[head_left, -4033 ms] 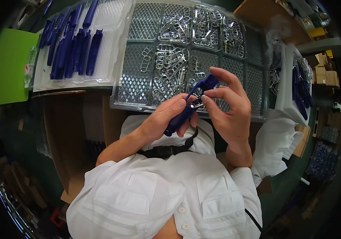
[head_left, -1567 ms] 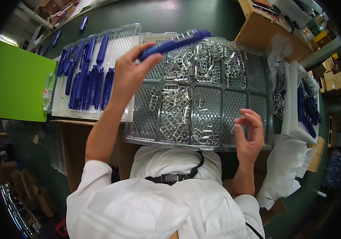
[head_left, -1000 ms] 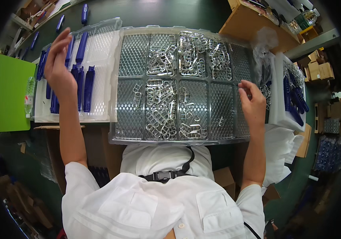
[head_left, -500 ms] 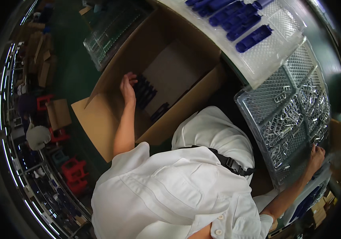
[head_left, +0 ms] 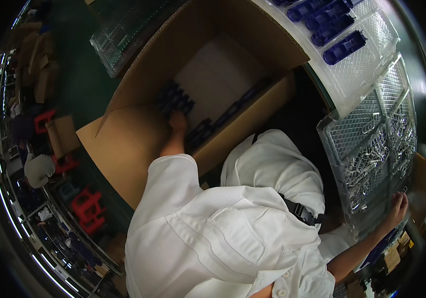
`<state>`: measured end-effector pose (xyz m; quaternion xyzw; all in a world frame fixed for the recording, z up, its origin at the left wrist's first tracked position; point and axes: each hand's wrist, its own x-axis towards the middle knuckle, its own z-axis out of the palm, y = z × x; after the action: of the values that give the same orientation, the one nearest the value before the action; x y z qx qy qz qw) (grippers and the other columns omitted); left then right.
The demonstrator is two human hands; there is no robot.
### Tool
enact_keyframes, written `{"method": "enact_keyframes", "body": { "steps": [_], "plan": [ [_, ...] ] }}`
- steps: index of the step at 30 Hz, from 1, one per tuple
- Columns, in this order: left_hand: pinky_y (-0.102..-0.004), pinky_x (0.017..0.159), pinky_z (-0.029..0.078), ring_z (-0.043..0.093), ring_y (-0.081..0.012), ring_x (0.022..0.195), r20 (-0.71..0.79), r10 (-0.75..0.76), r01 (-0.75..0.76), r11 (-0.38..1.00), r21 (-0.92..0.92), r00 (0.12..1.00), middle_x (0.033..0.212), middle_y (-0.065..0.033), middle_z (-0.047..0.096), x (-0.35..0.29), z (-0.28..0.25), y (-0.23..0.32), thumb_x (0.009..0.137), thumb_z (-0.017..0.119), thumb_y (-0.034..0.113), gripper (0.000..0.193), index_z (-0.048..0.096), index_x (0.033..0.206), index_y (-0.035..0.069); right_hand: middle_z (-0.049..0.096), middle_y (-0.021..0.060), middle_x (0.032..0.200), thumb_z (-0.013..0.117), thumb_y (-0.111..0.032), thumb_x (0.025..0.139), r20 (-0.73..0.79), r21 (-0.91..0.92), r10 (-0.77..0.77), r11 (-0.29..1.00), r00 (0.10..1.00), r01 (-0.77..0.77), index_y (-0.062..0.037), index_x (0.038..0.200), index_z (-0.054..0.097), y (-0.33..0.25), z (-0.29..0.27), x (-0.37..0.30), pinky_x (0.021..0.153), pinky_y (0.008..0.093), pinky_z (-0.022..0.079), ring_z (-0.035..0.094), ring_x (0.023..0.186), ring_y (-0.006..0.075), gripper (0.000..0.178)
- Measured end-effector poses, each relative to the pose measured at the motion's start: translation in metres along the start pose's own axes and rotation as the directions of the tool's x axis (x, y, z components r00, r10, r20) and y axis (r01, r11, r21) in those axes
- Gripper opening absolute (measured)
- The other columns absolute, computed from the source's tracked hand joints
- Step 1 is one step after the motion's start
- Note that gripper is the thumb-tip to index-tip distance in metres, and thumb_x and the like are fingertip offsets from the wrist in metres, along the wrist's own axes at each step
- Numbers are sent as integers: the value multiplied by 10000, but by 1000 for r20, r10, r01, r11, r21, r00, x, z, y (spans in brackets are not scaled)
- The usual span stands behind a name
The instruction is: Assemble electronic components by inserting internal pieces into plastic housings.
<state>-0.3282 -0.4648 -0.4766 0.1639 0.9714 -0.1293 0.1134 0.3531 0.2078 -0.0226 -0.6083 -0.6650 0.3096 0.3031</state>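
Observation:
My left hand (head_left: 177,120) reaches down into a deep cardboard box (head_left: 138,119), at the near end of a row of dark blue plastic parts (head_left: 173,97); its fingers are hidden in shadow against them. More blue parts (head_left: 203,131) lie along the box's right wall. Out at the right, my right hand (head_left: 398,207) is closed in a pinch, with a small shiny metal wire clip (head_left: 405,189) between its fingertips. Just beyond it a clear divided plastic tray (head_left: 340,131) holds many loose metal clips (head_left: 369,161).
A white plastic tray (head_left: 377,59) with several blue shells (head_left: 344,47) sits at the upper right. Another clear tray (head_left: 106,54) is beyond the box at the left. Red stools (head_left: 87,208) and a person in a pale top (head_left: 39,170) are farther left.
My left hand has gone from above the box's left side down to the blue parts inside. My right hand has drawn slightly away from the clip tray with a metal clip in its fingertips.

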Motion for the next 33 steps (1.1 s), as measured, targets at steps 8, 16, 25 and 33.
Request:
{"method": "enact_keyframes", "body": {
  "steps": [8, 16, 25, 33],
  "plan": [
    [-467, 874, 619, 689, -337, 1158, 99, 7, -17, 995, 101, 995, 1266, -165, 680, -1, -26, 20, 874, 722, 320, 443, 680, 1232, 62, 679, 29, 1211, 637, -178, 1069, -22, 53, 59, 997, 998, -58, -4, 1344, 673, -100, 47, -79, 986, 261, 518, 629, 1103, 97, 328],
    [-490, 970, 559, 669, -379, 1214, 227, -8, 93, 926, -366, 974, 1314, -214, 688, -22, -140, 55, 879, 726, 326, 530, 645, 1291, 2, 703, 70, 1211, 675, -128, 1037, -58, 237, 64, 970, 996, -49, 2, 1306, 680, -73, 30, -93, 969, 289, 559, 672, 1089, 132, 299],
    [-261, 624, 501, 591, -115, 684, -121, 191, -69, -258, -964, 974, 998, -100, 673, -133, -428, 193, 1111, 388, 354, 478, 573, 1383, 7, 718, 92, 1062, 711, 4, 961, 196, 671, -7, 730, 981, -129, 36, 1164, 692, -156, 100, -135, 830, 307, 623, 705, 928, 136, 207],
    [-263, 585, 535, 648, -159, 631, -46, 990, 550, -113, -828, 135, 1026, -159, 672, -228, -516, 347, 1048, 454, 355, 591, 447, 1488, -38, 668, 99, 1081, 718, 106, 913, 171, 758, -150, 651, 974, -32, 54, 1062, 697, -170, 87, -147, 836, 251, 536, 642, 948, 123, 159]
  ]
}}
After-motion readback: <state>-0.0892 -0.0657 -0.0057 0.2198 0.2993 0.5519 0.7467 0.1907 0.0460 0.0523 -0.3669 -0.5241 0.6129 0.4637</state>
